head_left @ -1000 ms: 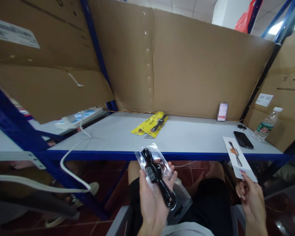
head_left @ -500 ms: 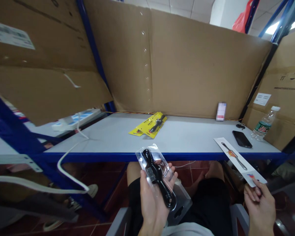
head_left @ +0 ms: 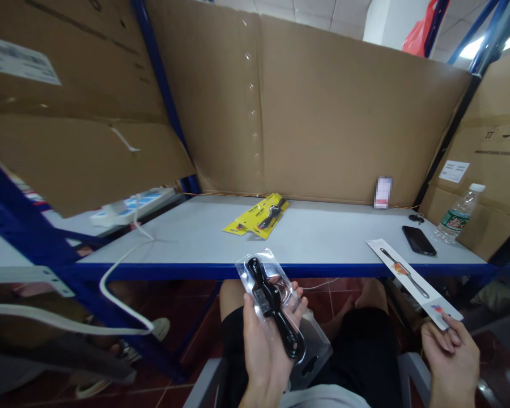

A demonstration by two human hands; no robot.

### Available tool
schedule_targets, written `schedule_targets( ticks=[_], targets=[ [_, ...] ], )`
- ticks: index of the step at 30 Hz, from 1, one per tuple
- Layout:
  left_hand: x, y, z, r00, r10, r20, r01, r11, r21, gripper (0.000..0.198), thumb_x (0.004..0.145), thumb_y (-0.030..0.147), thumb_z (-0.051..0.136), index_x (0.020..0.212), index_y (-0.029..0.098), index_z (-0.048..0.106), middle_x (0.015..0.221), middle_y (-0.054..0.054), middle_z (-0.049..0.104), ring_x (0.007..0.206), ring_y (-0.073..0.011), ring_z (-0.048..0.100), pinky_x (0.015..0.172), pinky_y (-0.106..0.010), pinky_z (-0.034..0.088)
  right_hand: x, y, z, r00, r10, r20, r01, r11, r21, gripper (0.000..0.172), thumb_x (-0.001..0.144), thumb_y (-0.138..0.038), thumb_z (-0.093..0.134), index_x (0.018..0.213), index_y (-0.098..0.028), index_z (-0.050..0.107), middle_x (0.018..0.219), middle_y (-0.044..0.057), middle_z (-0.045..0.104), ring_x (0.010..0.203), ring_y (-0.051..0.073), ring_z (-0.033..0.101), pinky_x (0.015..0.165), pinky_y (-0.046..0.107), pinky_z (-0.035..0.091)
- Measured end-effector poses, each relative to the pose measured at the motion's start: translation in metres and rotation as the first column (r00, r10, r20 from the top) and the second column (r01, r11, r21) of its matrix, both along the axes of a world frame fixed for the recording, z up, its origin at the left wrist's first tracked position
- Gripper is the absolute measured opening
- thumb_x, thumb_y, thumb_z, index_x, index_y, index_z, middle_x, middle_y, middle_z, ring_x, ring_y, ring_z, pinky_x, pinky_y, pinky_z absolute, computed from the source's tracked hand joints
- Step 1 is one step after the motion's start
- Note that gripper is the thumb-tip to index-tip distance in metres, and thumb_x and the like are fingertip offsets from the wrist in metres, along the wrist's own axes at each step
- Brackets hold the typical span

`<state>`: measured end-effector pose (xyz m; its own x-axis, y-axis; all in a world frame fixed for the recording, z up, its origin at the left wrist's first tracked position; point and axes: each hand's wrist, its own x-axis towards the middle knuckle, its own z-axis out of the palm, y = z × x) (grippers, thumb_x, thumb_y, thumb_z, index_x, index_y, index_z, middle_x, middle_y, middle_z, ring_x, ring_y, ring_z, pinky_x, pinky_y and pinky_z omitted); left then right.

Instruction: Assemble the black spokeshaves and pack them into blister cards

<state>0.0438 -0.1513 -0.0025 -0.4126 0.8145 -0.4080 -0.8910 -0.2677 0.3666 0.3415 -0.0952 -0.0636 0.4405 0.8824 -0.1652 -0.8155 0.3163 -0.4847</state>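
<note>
Print on the yellow packages (head_left: pixel 250 219), far on the table (head_left: pixel 323 232), is too small to read; likewise the green-and-red bottle label (head_left: pixel 454 219) and white carton label (head_left: pixel 454 170) at right. Left hand (head_left: pixel 264 350) holds the black tool (head_left: pixel 276 303) in a clear blister (head_left: pixel 317 348), near, before the table edge. Right hand (head_left: pixel 453 352) pinches a tool-printed card (head_left: pixel 412 283); a dark phone (head_left: pixel 419 241) lies beyond.

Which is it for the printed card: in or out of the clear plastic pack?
Out. The right hand holds the printed card by its near end, apart from the clear plastic pack in the left hand.
</note>
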Motion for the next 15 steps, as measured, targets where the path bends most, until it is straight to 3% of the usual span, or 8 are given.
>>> schedule_targets(
  ticks=[11,15],
  targets=[
    [-0.0002,0.0009,0.0023,1.0,-0.002,-0.011,0.002,1.0,-0.012,0.05,0.099,0.052,0.044,0.123,0.015,0.069,0.101,-0.015,0.075,0.091,-0.0261,0.074,0.089,-0.045,0.059,-0.003,0.0015,-0.004,0.992,0.048,0.12,-0.055,0.997,0.057,0.05,0.06,0.003,0.076,0.068,-0.021,0.033,0.044,-0.016,0.039,0.028,-0.002,0.033,0.031,0.008,0.035],
    [-0.0002,0.0014,0.0004,1.0,-0.004,-0.017,0.004,1.0,0.001,0.049,0.099,0.051,0.044,0.121,0.016,0.07,0.101,-0.015,0.075,0.091,-0.0258,0.074,0.089,-0.045,0.059,-0.0045,0.0018,-0.0039,0.995,0.06,0.084,-0.064,0.997,0.042,0.049,0.062,0.004,0.074,0.068,-0.021,0.033,0.044,-0.016,0.039,0.028,-0.001,0.032,0.031,0.009,0.037]
  ],
)
